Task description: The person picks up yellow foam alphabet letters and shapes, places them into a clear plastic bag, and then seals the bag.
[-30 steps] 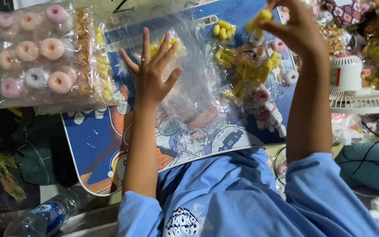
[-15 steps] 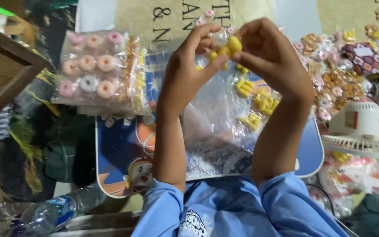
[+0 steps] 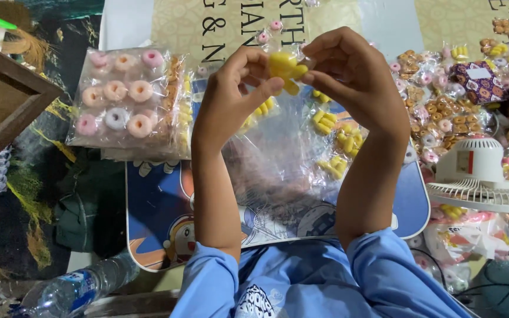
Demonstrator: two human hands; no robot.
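Note:
My left hand (image 3: 228, 97) and my right hand (image 3: 354, 76) are raised together above a blue cartoon-printed lap tray (image 3: 160, 206). Between their fingertips they pinch a small clear packet of yellow snack pieces (image 3: 284, 65). Below the hands, clear plastic bags (image 3: 278, 165) lie spread over the tray with more small packets of yellow pieces (image 3: 340, 147) on them. Blue sleeves cover both my upper arms.
A big clear bag of pink and orange ring snacks (image 3: 122, 106) lies at the tray's upper left. Many small snack packets (image 3: 443, 112) are heaped at the right, by a white fan (image 3: 481, 176). A plastic water bottle (image 3: 72, 288) lies at the lower left, a wooden edge (image 3: 7, 100) at the far left.
One second ago my left hand was open and apart while the right held up yellow pieces; now both hands meet on the packet. The camera view has shifted upward.

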